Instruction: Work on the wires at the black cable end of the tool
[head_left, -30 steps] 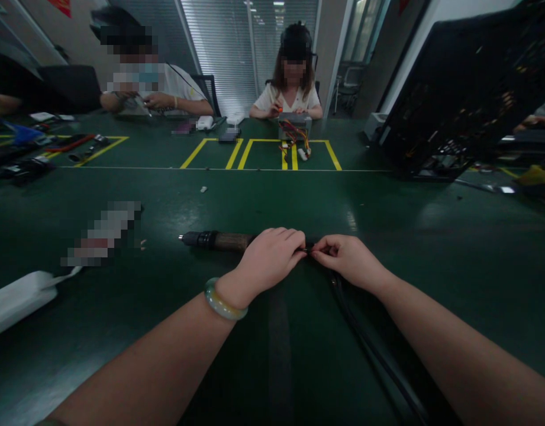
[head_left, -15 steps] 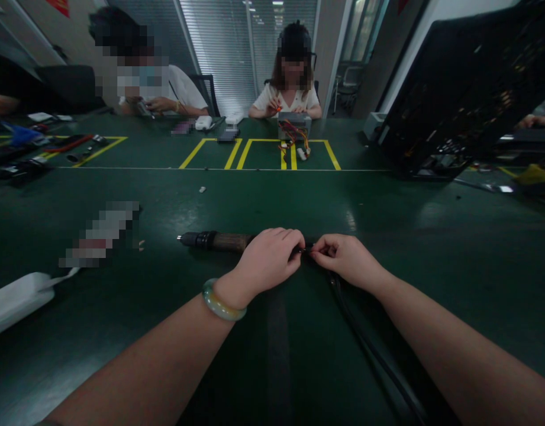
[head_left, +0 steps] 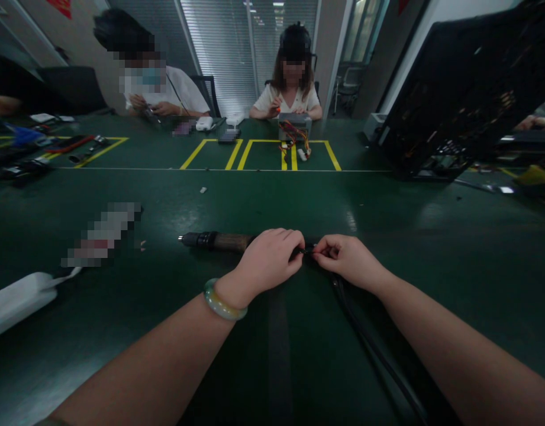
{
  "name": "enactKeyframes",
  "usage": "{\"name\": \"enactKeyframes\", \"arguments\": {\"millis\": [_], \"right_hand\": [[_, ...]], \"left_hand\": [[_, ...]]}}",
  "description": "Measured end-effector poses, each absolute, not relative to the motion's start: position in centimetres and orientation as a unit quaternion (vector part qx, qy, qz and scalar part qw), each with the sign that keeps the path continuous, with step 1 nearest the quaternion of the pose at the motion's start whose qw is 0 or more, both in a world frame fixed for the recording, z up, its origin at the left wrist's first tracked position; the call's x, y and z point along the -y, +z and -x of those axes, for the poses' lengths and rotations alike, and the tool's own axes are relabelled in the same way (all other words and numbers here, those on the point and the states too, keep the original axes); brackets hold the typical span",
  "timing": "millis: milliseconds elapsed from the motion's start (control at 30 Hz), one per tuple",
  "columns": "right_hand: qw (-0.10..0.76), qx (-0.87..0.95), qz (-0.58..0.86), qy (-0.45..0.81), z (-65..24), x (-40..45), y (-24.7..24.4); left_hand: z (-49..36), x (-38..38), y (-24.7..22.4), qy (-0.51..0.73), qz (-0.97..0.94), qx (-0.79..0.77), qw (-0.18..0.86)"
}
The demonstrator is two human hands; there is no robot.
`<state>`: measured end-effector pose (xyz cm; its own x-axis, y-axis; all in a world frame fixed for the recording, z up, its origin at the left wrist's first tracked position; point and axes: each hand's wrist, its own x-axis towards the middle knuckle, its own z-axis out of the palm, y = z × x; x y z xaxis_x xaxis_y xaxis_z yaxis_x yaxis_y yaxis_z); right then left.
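An electric screwdriver [head_left: 230, 242], dark with a brown grip, lies on the green table, its tip pointing left. My left hand [head_left: 272, 254] is closed over its rear part and hides it; a ring-shaped bangle [head_left: 223, 300] circles that wrist. Just right of it, my right hand [head_left: 341, 257] is closed in a pinch on something small and dark by the screwdriver's back end, too hidden to name. The two hands' fingertips nearly meet. A black cable [head_left: 365, 334] runs from below my right hand toward the lower right of the table.
On the left lie a white power strip [head_left: 19, 303] and a blurred-out flat item [head_left: 106, 234]. A large black computer case [head_left: 458, 94] leans at the right. Across the table, one person works at a metal box with wires [head_left: 295, 125]; another [head_left: 165, 89] holds a small object.
My hands keep nearly the same pose on the screwdriver. The right fingertips have shifted very slightly right. The view has moved a few pixels.
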<state>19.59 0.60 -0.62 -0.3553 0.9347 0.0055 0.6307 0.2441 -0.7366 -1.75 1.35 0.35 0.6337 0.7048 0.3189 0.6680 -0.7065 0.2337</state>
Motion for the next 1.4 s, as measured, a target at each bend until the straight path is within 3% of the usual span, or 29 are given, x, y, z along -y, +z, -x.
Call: {"name": "enactKeyframes", "arguments": {"millis": [1400], "right_hand": [[0.232, 0.743, 0.528, 0.339, -19.09, -0.41, -0.22]], "left_hand": [[1.77, -1.61, 0.0, 0.213, -0.903, -0.37, 0.051]]}}
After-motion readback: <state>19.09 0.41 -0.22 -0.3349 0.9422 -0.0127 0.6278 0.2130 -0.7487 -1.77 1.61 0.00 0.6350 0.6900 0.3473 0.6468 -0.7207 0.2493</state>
